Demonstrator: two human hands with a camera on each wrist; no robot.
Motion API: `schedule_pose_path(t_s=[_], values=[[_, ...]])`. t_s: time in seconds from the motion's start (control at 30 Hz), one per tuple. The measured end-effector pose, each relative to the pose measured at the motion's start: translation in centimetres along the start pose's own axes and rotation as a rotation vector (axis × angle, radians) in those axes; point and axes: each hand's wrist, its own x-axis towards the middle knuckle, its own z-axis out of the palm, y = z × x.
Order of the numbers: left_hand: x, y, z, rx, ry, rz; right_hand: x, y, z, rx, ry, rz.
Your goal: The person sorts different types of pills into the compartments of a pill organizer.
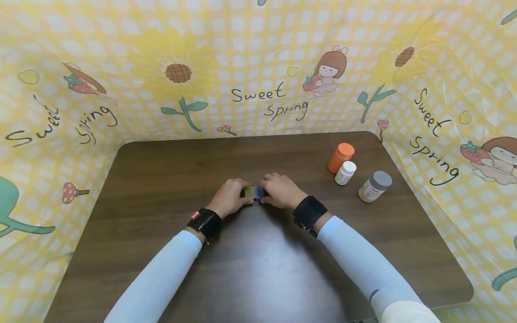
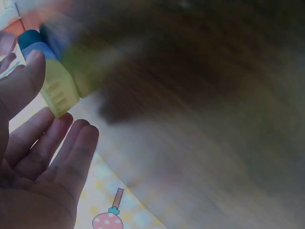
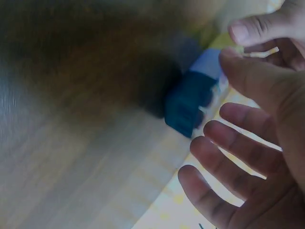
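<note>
A small box [image 1: 254, 193] in yellow, lilac and dark teal sections, perhaps a pill organizer, sits at the middle of the table between both hands. My left hand [image 1: 231, 196] holds its yellow end [image 2: 61, 93], thumb on the near side and fingers beyond. At the opposite end, my right hand [image 1: 282, 190] has its thumb against the lilac section [image 3: 207, 63]. Its other fingers spread beside the dark teal end [image 3: 188, 102]. Part of the box is hidden behind the thumbs and fingers.
Right of the hands stand an orange bottle [image 1: 340, 158], a small white bottle [image 1: 345, 173] and a grey-capped jar [image 1: 375, 186]. The brown wooden table [image 1: 161, 170] meets a yellow checked cloth [image 1: 250, 54] at its back and sides.
</note>
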Motion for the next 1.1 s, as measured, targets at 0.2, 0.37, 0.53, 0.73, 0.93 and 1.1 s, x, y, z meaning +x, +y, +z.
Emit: schedule_pose_path(t_s=[0.2, 0.37, 0.53, 0.73, 0.93, 1.1], values=[[0.0, 0.3, -0.1, -0.026, -0.017, -0.015, 0.1, 0.0, 1.1, -0.034, 0.032, -0.023], [0.3, 0.6, -0.4, -0.053, -0.026, -0.043, -0.1, -0.1, 1.6, -0.187, 0.088, -0.078], [0.6, 0.6, -0.7, -0.057, -0.046, -0.068, 0.2, -0.1, 2.0, -0.362, 0.167, -0.163], [1.0, 0.6, -0.9, -0.062, -0.063, -0.084, 1.0, 1.0, 1.0, -0.173, 0.159, -0.185], [1.0, 0.6, -0.9, -0.072, -0.074, -0.108, 2.5, 2.3, 0.2, 0.206, 0.053, -0.059], [1.2, 0.7, -0.9, -0.071, -0.070, -0.093, 3.8, 2.9, 0.1, 0.278, 0.087, -0.006]])
